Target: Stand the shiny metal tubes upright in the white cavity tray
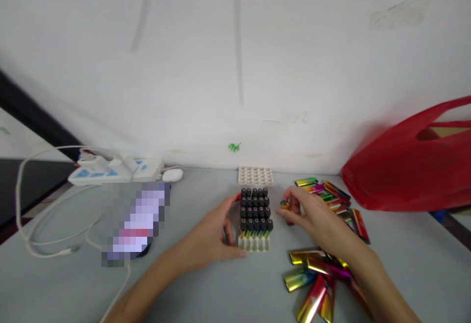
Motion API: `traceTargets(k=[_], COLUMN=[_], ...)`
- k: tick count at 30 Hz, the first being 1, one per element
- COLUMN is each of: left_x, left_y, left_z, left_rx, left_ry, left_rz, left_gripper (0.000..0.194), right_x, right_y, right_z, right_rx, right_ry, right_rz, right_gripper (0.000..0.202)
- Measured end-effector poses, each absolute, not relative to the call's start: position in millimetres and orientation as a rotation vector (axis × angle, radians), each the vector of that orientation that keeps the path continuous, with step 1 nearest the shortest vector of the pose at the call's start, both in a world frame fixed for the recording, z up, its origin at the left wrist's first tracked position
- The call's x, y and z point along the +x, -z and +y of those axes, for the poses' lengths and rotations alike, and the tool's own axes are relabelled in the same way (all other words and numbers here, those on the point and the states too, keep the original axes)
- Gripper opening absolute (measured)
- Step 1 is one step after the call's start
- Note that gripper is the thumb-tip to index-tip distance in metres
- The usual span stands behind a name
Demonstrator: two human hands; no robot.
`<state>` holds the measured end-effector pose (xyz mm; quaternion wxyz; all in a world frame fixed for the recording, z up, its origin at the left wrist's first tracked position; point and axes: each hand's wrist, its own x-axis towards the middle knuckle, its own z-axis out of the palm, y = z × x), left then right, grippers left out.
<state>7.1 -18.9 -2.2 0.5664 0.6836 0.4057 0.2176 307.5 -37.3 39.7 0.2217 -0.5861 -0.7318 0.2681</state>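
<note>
Lighters fill a white plastic tray at a grey table's far side.

Small orange-tipped lighter (285, 206), likely light, rigid and slick, best pinched across its flat sides, sits clamped in the right hand (309, 215) fingertips just right of the white plastic tray (254, 244) of black-capped lighters (255, 209). Left hand (213, 235) braces the tray's left edge, fingers curled against it. Loose metallic rainbow lighters (316, 274) lie under the right forearm; a red plastic bag (405, 166) stands well apart.
</note>
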Motion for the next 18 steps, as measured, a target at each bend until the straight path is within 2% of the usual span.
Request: traceTargets(k=[12, 16, 18], left_x=[6, 7, 7], left_y=[3, 3, 3], left_z=[-18, -19, -19], left_rx=[1.609, 1.611, 1.615], left_ry=[-0.508, -0.510, -0.509], left_rz=[0.953, 0.949, 0.946], left_gripper=[0.127, 0.126, 0.126], right_x=[307, 309, 310], right_y=[-35, -43, -44], right_z=[-31, -31, -31], right_rx=[-1.486, -1.422, -1.330], right_ry=[-0.822, -1.044, -1.183], right_rz=[-1.380, -1.100, -0.960], right_gripper=[0.041, 0.054, 0.053])
